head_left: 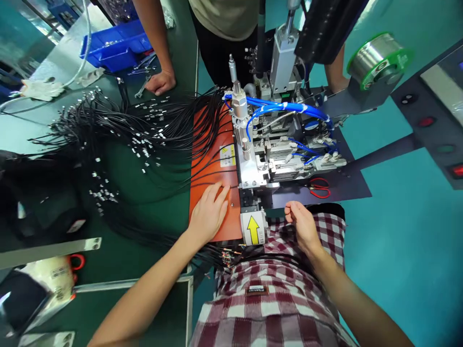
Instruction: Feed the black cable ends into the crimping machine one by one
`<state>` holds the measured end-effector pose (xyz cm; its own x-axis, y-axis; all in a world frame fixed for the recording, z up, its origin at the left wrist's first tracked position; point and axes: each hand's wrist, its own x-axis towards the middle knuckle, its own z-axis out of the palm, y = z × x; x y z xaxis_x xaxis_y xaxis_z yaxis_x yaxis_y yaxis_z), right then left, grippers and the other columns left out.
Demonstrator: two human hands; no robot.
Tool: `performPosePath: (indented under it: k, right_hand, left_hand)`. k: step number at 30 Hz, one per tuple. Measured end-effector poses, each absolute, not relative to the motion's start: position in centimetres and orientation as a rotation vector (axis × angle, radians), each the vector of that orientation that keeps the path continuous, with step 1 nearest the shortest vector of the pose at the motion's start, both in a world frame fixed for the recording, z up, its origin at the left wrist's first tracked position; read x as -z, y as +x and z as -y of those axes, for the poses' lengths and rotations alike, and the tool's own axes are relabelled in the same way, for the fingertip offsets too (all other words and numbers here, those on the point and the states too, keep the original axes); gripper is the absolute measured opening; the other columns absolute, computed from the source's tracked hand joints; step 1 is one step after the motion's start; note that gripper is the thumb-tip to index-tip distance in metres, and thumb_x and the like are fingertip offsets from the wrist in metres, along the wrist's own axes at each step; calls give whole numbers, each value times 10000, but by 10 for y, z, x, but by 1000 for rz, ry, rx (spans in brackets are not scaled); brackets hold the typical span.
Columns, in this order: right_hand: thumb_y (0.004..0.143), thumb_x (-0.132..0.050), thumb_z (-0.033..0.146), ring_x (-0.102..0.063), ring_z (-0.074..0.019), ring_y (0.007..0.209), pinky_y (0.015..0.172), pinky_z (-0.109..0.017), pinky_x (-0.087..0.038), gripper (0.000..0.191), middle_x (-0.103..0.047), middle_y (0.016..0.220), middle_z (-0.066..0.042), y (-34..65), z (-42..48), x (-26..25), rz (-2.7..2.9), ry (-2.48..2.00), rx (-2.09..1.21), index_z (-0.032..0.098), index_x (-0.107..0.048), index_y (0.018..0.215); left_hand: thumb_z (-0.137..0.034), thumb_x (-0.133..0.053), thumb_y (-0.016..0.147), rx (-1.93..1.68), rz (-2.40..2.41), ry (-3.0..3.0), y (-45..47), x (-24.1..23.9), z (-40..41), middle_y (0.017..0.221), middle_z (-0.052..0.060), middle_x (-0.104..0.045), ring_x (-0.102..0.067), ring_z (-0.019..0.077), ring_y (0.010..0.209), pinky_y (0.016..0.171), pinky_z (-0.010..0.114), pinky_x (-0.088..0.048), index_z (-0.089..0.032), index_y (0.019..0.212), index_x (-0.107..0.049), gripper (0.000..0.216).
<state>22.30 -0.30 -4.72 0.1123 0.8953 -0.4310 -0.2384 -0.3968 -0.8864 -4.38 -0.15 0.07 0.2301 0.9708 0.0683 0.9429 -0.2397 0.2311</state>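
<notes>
My left hand (209,212) lies on the orange plate (202,221) with its fingers stretched out. The fingertips reach the nearest of several black cables (206,184), which run across the plate into the silver machine (249,166). My right hand (303,222) hovers over my lap, right of the machine's front end. Its fingers are curled together, and whether they hold something small is hidden. A white cylinder with a yellow arrow (253,230) sits between my hands. Close beyond my right hand, red-handled scissors (320,188) rest on the dark base plate (347,190).
A large bundle of black cables (144,120) with white-tipped ends spreads over the green table (133,178). Across from me a person rests a fist (161,83) near a wrench and a blue bin (119,43). A solder wire spool (379,60) hangs at upper right.
</notes>
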Motion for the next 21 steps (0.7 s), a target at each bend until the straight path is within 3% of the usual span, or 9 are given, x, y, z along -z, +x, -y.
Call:
performPosePath:
  k: [5,8,12,17,21]
  right_hand:
    - [732,-703,481,-431,-92,512,462,-237,-342,310,-531,679,15,230,9,43,662,-1411,-1495,187,-615,780]
    - [744,-702,466,-432,-89,516,469,-233,-343,290,-535,683,13,234,9,38,677,-1410,-1524,190,-627,793]
    - [769,-685,454,-423,-87,525,478,-229,-338,269,-530,696,11,234,8,32,716,-1387,-1556,191,-629,785]
    - [789,-665,455,-423,-96,528,487,-237,-345,264,-527,701,6,228,10,25,751,-1374,-1594,195,-622,794]
    - [807,-640,466,-416,-99,518,498,-242,-349,274,-520,689,12,225,11,20,822,-1374,-1581,194,-604,795]
  left_hand:
    - [-244,-364,949,-340,-1721,2338,-61,-30,-11,1349,136,-443,-491,231,1166,931,367,-460,-159,1298,-461,372]
    - [-242,-401,945,-20,-1309,2387,-73,-54,25,1057,66,-567,-557,177,912,800,304,-454,-202,988,-588,196]
    - [-145,-378,927,233,-1302,2441,-88,-62,61,900,63,-563,-519,196,843,729,321,-393,-186,845,-558,203]
    - [-185,-345,953,118,-1351,2365,-104,-51,62,826,33,-565,-513,164,753,730,309,-400,-186,848,-523,206]
    - [-219,-350,964,-281,-1536,2170,-114,-56,59,899,43,-604,-564,157,805,748,291,-458,-194,997,-537,192]
